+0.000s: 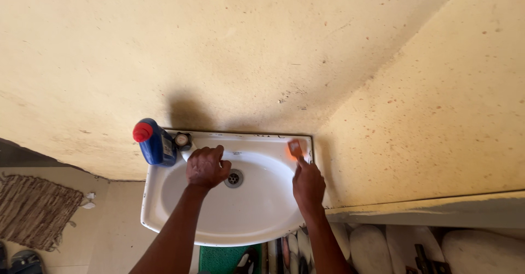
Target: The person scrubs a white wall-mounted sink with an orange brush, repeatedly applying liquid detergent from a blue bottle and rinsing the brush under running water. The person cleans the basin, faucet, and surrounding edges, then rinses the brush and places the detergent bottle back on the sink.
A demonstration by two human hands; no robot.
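Now, over the white basin (164, 197), the right hand (308, 184) pinches an orange sponge (296, 149) at the basin's back right corner, while the left hand (206, 167), loosely curled and empty, rests near the drain (234, 178), farther from the sponge.

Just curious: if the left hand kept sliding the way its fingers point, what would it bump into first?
Probably the tap on the sink's back rim, with the blue bottle just beside it; depth is hard to judge.

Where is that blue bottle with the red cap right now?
In the head view the blue bottle stands on the sink's back left corner, against the wall beside the tap, just left of the left hand.
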